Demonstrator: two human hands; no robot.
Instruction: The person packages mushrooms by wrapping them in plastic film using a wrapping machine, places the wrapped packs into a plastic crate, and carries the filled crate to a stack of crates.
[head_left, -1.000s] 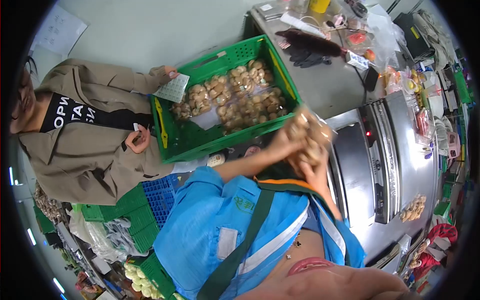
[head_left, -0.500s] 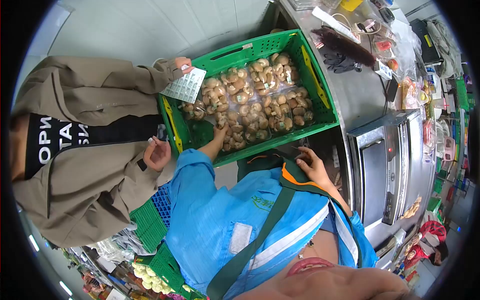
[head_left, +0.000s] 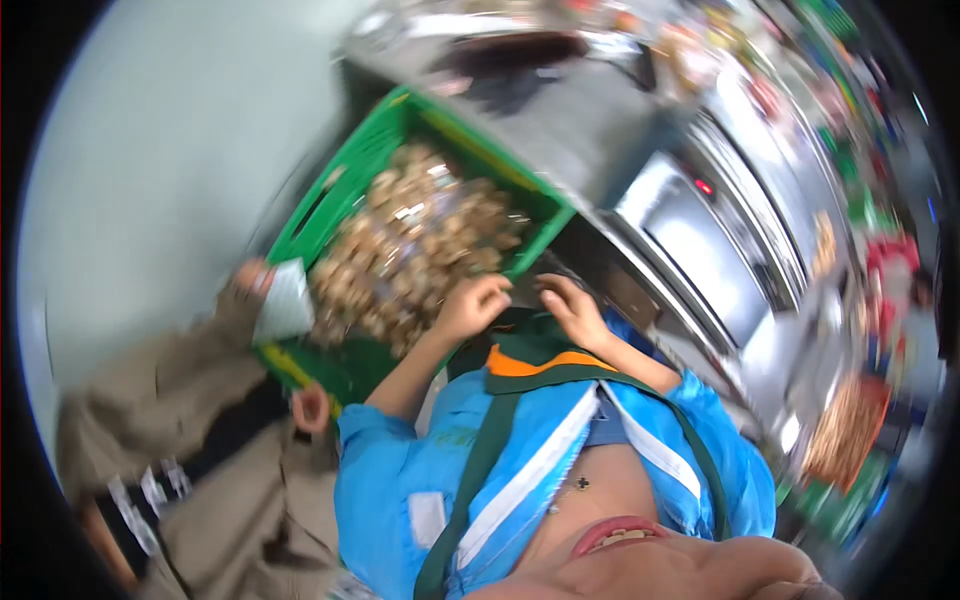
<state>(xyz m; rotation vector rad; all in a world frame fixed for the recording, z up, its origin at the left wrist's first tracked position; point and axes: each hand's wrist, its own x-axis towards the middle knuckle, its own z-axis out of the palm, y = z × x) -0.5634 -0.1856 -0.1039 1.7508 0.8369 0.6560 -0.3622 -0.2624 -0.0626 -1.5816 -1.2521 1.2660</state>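
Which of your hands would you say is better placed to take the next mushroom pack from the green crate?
Probably the left hand: it is at the mushroom packs inside the green crate; the right hand is outside it.

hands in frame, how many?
4. Wearer's left hand at the near rim of the green plastic crate, right hand beside it; co-worker's hand holding a white sheet; another below. Motion blur may hide more.

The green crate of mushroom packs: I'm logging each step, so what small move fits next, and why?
Probably grip the green crate by its near edge: both the left hand and right hand rest empty at that rim, beside the mushroom packs. Blur makes this uncertain.
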